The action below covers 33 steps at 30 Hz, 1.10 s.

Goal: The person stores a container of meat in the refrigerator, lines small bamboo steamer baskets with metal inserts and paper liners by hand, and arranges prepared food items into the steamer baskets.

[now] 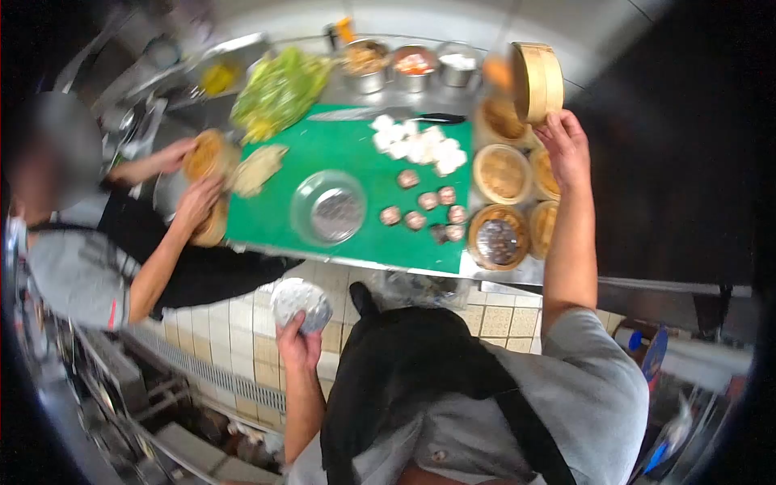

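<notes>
In front of my body, over the floor, my left hand (pixel 299 343) grips a round silvery foil dish (pixel 301 304) by its edge. My right hand (pixel 564 145) is raised at the back right, its fingers closed on the rim of a bamboo steamer basket (pixel 548 83) tipped on its side. Below that basket stand several more bamboo steamers (pixel 503 174). A similar foil disc (pixel 497 241) lies inside the nearest one. Whether the tipped basket contains anything is hidden from me.
The green cutting board (pixel 347 145) bears a clear bowl (pixel 329 206), white chunks (pixel 416 145), mushrooms (pixel 428 200) and a knife (pixel 432 118). Bagged lettuce (pixel 283 89) and metal pots (pixel 414 71) stand behind. A co-worker (pixel 73 267) handles steamers at left.
</notes>
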Available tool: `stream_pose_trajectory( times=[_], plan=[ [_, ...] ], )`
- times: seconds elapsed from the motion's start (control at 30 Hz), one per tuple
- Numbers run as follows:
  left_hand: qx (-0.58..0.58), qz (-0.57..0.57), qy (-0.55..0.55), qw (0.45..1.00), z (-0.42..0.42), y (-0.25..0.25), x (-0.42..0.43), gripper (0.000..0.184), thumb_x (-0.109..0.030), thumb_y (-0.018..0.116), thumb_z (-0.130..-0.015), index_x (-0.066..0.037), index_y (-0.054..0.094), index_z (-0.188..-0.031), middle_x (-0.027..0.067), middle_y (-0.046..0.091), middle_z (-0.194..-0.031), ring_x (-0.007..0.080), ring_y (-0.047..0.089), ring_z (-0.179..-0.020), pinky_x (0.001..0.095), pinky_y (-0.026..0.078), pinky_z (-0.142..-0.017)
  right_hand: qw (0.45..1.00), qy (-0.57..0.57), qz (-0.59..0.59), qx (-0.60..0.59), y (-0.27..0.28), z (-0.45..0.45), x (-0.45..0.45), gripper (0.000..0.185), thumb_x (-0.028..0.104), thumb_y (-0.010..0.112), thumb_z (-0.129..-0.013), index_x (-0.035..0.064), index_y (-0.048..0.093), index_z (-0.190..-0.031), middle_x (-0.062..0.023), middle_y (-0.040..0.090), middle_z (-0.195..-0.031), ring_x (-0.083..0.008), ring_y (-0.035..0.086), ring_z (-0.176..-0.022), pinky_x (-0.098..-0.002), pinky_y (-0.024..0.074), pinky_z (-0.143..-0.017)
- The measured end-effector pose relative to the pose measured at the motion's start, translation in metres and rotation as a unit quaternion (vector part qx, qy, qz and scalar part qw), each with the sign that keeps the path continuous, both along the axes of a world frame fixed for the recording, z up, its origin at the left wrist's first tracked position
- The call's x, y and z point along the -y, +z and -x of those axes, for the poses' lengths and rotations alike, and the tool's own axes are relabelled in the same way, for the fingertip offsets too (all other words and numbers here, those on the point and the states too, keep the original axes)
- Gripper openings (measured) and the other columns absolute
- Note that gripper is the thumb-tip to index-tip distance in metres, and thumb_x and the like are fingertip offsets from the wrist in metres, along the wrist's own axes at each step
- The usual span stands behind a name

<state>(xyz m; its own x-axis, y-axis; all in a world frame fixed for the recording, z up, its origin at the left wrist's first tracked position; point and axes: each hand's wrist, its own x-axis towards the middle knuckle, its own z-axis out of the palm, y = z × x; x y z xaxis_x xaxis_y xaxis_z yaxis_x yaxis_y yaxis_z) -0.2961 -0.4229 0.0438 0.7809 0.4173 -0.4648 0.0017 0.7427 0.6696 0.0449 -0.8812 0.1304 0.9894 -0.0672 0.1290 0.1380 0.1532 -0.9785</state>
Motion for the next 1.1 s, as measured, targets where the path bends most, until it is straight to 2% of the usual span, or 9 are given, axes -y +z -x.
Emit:
stream_pose_trajectory(
  times=[0.1,0.2,0.33,0.53,0.6,0.73,0.83,0.97,1.1],
  plan=[
    [0.030,0.011,-0.005,0.999,-0.002,-0.001,-0.017,0.058,0.004,0.059,-0.085,-0.008,0.048,-0.141,0.0130,0.061,-0.130,0.0321,0.061,-0.119,0.0529,0.053,-0.100,0.993,0.045,0.104,0.015,0.021,0.013,-0.083,0.024,0.018,0.075,-0.092,0.0036,0.064,-0.108,-0.0109,0.066,-0.121,-0.0162,0.063,-0.104,-0.0322,0.0492,-0.095],
    [0.032,0.014,0.010,0.999,0.001,0.002,-0.030,0.057,0.004,0.059,-0.086,-0.009,0.048,-0.140,0.0132,0.061,-0.129,0.0332,0.062,-0.117,0.0556,0.054,-0.097,0.966,0.158,0.172,0.106,0.023,0.017,-0.160,0.033,0.015,0.083,-0.083,0.0047,0.066,-0.109,-0.0195,0.043,-0.153,-0.0221,0.061,-0.115,-0.0358,0.0497,-0.099],
    [0.057,0.022,0.024,0.998,0.016,-0.004,-0.050,0.058,0.005,0.059,-0.086,-0.010,0.048,-0.141,0.0140,0.062,-0.129,0.0349,0.062,-0.118,0.0584,0.054,-0.096,0.874,0.204,0.390,0.207,0.030,0.030,-0.273,0.042,0.029,0.087,-0.073,0.0069,0.070,-0.104,-0.0276,0.053,-0.142,-0.0393,0.051,-0.135,-0.0421,0.0433,-0.109],
    [0.060,0.036,0.072,0.995,0.042,-0.009,-0.070,0.056,0.006,0.059,-0.085,-0.007,0.049,-0.139,0.0143,0.062,-0.127,0.0342,0.063,-0.116,0.0574,0.055,-0.096,0.809,0.260,0.490,0.194,-0.020,0.022,-0.390,0.040,0.025,0.087,-0.073,0.0091,0.072,-0.105,-0.0227,0.050,-0.147,-0.0395,0.052,-0.131,-0.0426,0.0458,-0.107],
    [0.060,0.038,0.088,0.994,0.047,-0.007,-0.071,0.055,0.007,0.060,-0.085,-0.005,0.049,-0.138,0.0147,0.063,-0.125,0.0345,0.064,-0.115,0.0570,0.055,-0.095,0.737,0.315,0.576,0.159,-0.034,0.019,-0.404,0.036,0.022,0.084,-0.076,0.0079,0.072,-0.106,-0.0185,0.052,-0.145,-0.0383,0.059,-0.121,-0.0429,0.0493,-0.102],
    [0.073,0.035,0.085,0.993,0.049,-0.003,-0.070,0.054,0.007,0.061,-0.085,-0.004,0.050,-0.137,0.0148,0.064,-0.123,0.0330,0.064,-0.114,0.0534,0.055,-0.097,0.774,0.298,0.540,0.142,-0.043,0.026,-0.384,0.032,0.018,0.080,-0.079,0.0085,0.073,-0.108,-0.0167,0.057,-0.139,-0.0377,0.061,-0.118,-0.0415,0.0504,-0.100],
    [0.076,0.029,0.075,0.994,0.045,-0.007,-0.066,0.055,0.008,0.062,-0.084,-0.004,0.050,-0.136,0.0153,0.063,-0.124,0.0320,0.064,-0.115,0.0494,0.053,-0.099,0.827,0.181,0.481,0.226,-0.024,0.061,-0.343,0.028,0.014,0.077,-0.083,0.0093,0.073,-0.110,-0.0158,0.061,-0.135,-0.0360,0.062,-0.118,-0.0414,0.0502,-0.101],
    [0.078,0.006,0.004,0.997,0.014,0.002,-0.046,0.058,0.005,0.062,-0.085,-0.002,0.045,-0.140,0.0160,0.061,-0.128,0.0320,0.063,-0.116,0.0493,0.051,-0.104,0.809,0.337,0.341,0.341,-0.006,0.142,-0.293,0.034,0.015,0.079,-0.079,0.0116,0.072,-0.112,-0.0159,0.057,-0.140,-0.0364,0.055,-0.130,-0.0484,0.0446,-0.108],
    [0.107,0.012,-0.076,0.991,-0.031,0.025,-0.005,0.055,0.007,0.063,-0.085,-0.003,0.050,-0.137,0.0156,0.063,-0.127,0.0284,0.064,-0.116,0.0433,0.054,-0.099,0.782,0.395,0.350,0.332,-0.002,0.201,-0.278,0.050,0.018,0.083,-0.073,0.0135,0.069,-0.121,-0.0107,0.049,-0.151,-0.0345,0.040,-0.144,-0.0506,0.0375,-0.115]
  ],
)
